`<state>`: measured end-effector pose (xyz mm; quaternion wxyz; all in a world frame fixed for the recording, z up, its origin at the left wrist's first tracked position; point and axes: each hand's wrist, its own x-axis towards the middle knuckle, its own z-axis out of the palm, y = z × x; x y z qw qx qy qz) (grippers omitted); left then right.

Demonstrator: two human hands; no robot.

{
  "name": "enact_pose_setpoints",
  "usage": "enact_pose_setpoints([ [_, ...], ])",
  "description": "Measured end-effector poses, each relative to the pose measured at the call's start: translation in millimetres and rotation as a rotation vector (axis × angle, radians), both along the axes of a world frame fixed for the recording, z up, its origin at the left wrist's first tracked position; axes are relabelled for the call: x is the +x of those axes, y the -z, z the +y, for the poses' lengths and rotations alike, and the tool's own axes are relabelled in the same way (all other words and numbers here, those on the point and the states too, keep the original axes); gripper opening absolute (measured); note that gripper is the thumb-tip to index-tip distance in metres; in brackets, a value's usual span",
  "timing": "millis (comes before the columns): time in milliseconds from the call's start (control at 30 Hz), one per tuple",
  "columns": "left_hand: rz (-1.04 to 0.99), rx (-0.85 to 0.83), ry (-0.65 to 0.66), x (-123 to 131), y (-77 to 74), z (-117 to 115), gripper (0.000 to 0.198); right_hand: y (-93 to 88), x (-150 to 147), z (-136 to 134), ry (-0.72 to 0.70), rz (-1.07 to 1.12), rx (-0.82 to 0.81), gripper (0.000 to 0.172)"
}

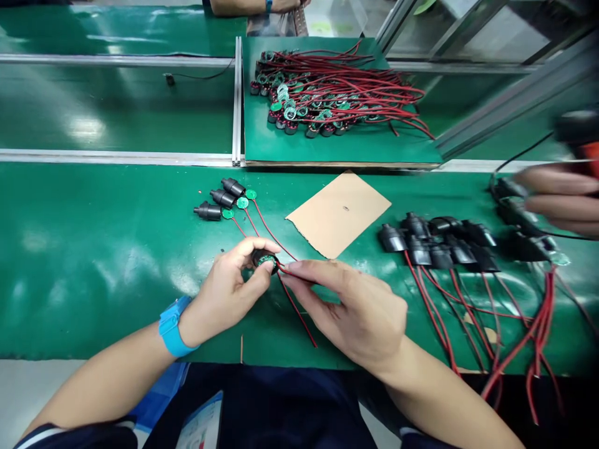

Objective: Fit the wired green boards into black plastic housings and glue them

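My left hand (234, 277) holds a small black round housing (258, 255) between thumb and fingers, its open end facing me. Inside that end shows a green circuit board (266, 262), with the thumb against its edge. My right hand (350, 299) pinches the red wire (290, 271) close to where it leaves the housing. Just beyond my left hand lie three black housings (223, 198), each with a round green board (242, 202) beside it and a red wire trailing toward me.
A brown cardboard piece (339, 215) lies ahead. Black housings with red wires (440, 249) are grouped at right, near another person's hand (561, 196). A raised green shelf (337, 149) bears many wired boards (309, 106). Another person's forearm (238, 6) shows at the top.
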<state>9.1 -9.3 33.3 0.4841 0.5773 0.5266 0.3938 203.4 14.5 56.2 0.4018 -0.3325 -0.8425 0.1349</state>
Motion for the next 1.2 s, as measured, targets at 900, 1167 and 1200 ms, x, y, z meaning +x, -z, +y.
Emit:
enact_pose_setpoints([
  [900, -0.448, -0.26, 0.297, -2, -2.5, -3, 0.08, -22.2, 15, -12, -0.031, -0.395, 0.15, 0.034],
  [1167, 0.875, 0.532, -0.124, -51, 3.3, 30, 0.033, -25.9, 104, -20, 0.647, -0.574, 0.083, 0.029],
  [1200, 1.032, 0.534, -0.162, -59, 2.6, 34, 0.032, -21.3, 123, -14, 0.834, -0.554, 0.065, 0.034],
])
